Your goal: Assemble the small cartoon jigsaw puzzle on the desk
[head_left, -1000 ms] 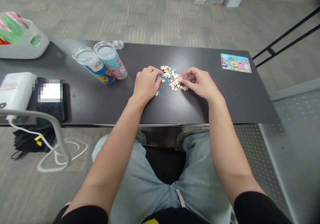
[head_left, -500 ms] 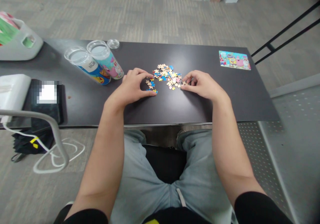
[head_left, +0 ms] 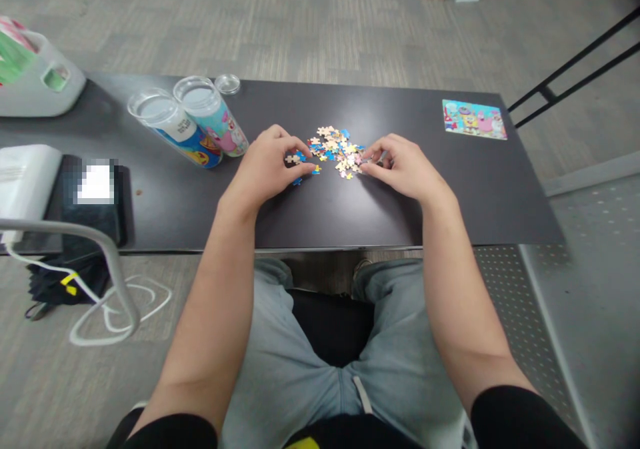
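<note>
A loose pile of jigsaw puzzle pieces [head_left: 336, 147], some showing a plain beige back and others blue, yellow or pink, lies mid-table. My left hand [head_left: 273, 161] rests at the pile's left side, thumb and fingers apart, curved around a few separate puzzle pieces [head_left: 299, 158]. One small blue-and-yellow piece is by the left thumb tip. At the right edge of the pile is my right hand [head_left: 395, 165], its fingers bent with a gap between thumb and index finger. The fingertips touch or nearly touch the pieces there; the curled fingers hide part of what lies beneath.
Two clear-topped printed canisters [head_left: 175, 129] stand left of the pile, a clear lid [head_left: 227, 84] behind them. A cartoon picture card [head_left: 475, 120] lies far right on the dark table [head_left: 340, 222]. Farther left are a white basket [head_left: 55, 92], a white device [head_left: 27, 179] and a black item [head_left: 93, 225].
My left hand has moved slightly right and its thumb-to-finger gap has narrowed, shifting pieces toward the pile. My right hand has edged slightly left against the pile.
</note>
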The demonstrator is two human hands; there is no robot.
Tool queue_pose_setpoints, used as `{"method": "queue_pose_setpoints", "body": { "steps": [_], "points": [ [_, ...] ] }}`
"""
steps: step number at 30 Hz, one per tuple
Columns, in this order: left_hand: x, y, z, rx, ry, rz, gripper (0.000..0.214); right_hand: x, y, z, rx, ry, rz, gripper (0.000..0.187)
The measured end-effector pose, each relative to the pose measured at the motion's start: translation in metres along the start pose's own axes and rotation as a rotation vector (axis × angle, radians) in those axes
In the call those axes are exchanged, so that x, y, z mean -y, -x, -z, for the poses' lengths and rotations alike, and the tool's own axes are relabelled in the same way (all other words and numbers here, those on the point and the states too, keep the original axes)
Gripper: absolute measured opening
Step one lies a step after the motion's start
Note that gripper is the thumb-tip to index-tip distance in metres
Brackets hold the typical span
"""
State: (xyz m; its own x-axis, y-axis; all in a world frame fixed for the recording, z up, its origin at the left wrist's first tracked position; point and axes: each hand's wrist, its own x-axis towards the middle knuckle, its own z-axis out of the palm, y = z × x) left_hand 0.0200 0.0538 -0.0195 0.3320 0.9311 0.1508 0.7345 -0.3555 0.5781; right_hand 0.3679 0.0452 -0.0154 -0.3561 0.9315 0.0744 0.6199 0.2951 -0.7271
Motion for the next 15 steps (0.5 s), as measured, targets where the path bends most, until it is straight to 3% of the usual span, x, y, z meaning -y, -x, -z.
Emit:
{"method": "queue_pose_setpoints", "body": {
  "steps": [7, 15],
  "points": [
    [0.000, 0.001, -0.002, 0.094, -0.047, -0.013, 0.017, 0.007, -0.007, -0.019, 0.069, -0.014, 0.072, 0.024],
    [0.000, 0.007, 0.005, 0.287, 0.011, -0.094, 0.036, -0.005, -0.010, -0.016, 0.040, -0.030, 0.075, 0.026]
  ]
}}
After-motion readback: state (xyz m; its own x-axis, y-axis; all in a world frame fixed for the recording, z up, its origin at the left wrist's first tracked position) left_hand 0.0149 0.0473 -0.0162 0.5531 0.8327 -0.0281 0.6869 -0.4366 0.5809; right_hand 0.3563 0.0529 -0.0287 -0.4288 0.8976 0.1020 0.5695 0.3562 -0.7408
